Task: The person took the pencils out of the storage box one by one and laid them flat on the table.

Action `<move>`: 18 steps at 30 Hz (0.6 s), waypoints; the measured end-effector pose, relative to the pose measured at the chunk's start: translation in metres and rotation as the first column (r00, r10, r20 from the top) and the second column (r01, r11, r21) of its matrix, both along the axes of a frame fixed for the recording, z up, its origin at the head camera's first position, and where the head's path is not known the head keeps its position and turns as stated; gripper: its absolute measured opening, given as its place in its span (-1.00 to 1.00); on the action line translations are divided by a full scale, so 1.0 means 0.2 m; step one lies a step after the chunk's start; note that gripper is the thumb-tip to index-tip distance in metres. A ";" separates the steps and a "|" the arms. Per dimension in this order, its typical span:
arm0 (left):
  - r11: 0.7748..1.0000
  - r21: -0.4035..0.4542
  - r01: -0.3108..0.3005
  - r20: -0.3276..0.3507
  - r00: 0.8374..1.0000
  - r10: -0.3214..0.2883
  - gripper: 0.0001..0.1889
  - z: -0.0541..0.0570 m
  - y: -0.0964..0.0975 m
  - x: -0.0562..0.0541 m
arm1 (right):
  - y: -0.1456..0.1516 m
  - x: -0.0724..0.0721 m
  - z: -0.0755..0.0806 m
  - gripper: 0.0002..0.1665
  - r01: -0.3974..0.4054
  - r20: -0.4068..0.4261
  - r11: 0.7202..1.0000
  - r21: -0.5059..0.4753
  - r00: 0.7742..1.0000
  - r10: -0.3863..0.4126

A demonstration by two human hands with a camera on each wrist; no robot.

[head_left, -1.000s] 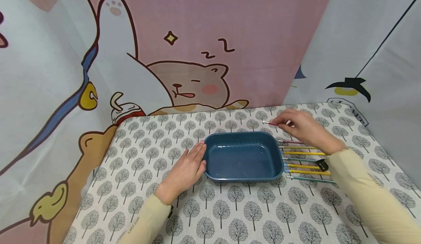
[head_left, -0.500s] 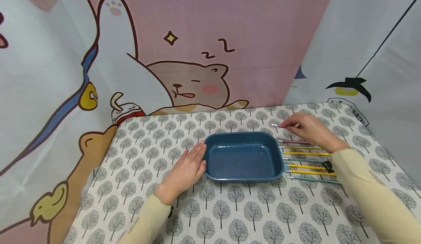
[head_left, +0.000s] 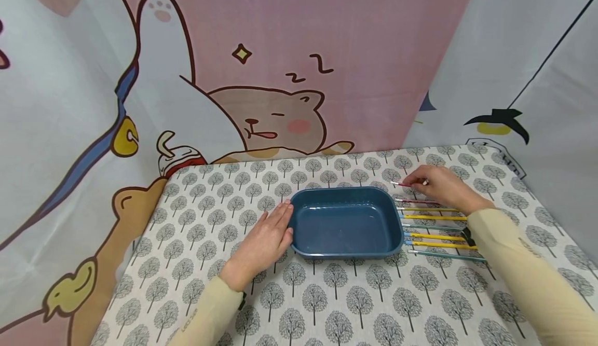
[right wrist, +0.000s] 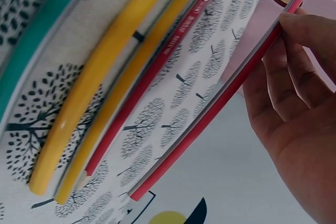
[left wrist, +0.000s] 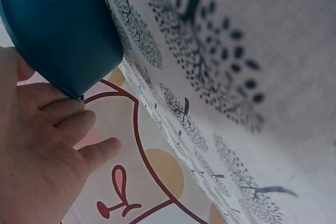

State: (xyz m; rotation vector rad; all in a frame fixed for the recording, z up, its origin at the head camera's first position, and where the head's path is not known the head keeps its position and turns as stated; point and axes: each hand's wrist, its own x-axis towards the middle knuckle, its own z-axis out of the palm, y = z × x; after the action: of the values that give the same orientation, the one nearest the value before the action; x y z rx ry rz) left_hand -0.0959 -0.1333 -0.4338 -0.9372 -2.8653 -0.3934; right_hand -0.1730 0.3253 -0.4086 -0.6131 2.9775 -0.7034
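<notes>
My right hand pinches a red pencil near its white-tipped end, behind the row of pencils. In the right wrist view this pencil slants above the cloth, apart from the others. My left hand lies with straight fingers against the left rim of a dark blue rectangular tray. The left wrist view shows those fingertips right at the tray's edge. Beside the tray's right end several pencils lie side by side: another red pencil, yellow pencils and green pencils.
A white cloth with a tree print covers the table. Behind it hangs a pink and white curtain with cartoon animals. Another stretch of pale curtain stands along the right side.
My right hand has moved right and a little toward me, lowering the red pencil closer to the row. My left hand and the tray stay where they were.
</notes>
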 end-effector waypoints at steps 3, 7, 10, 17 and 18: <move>1.000 -0.005 0.000 -0.004 1.000 0.000 -0.39 0.00 0.00 0.00 | 0.01 -0.01 -0.02 -0.77 -0.001 0.013 1.000 0.009 1.000 0.000; 1.000 -0.004 0.004 -0.010 1.000 -0.004 -0.39 0.00 0.00 0.00 | 0.03 -0.02 -0.05 -0.74 -0.020 0.011 1.000 0.015 1.000 0.020; 1.000 -0.005 0.003 -0.008 1.000 -0.003 -0.39 0.00 0.00 0.00 | 0.04 -0.02 -0.07 -0.72 -0.034 0.009 0.999 0.018 0.999 0.034; 1.000 -0.011 -0.004 0.003 1.000 0.005 -0.39 0.00 0.00 0.00 | 0.05 -0.03 -0.10 -0.73 -0.015 0.054 1.000 0.019 0.998 0.014; 1.000 -0.011 -0.005 0.003 1.000 0.005 -0.39 0.00 0.00 0.00 | 0.05 -0.04 -0.10 -0.73 -0.009 0.065 1.000 0.019 0.998 0.008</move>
State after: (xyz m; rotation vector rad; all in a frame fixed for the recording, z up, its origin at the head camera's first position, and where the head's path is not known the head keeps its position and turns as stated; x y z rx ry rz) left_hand -0.0958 -0.1339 -0.4346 -0.9321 -2.8750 -0.3788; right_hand -0.1800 0.3353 -0.4290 -0.5894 2.9168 -0.6794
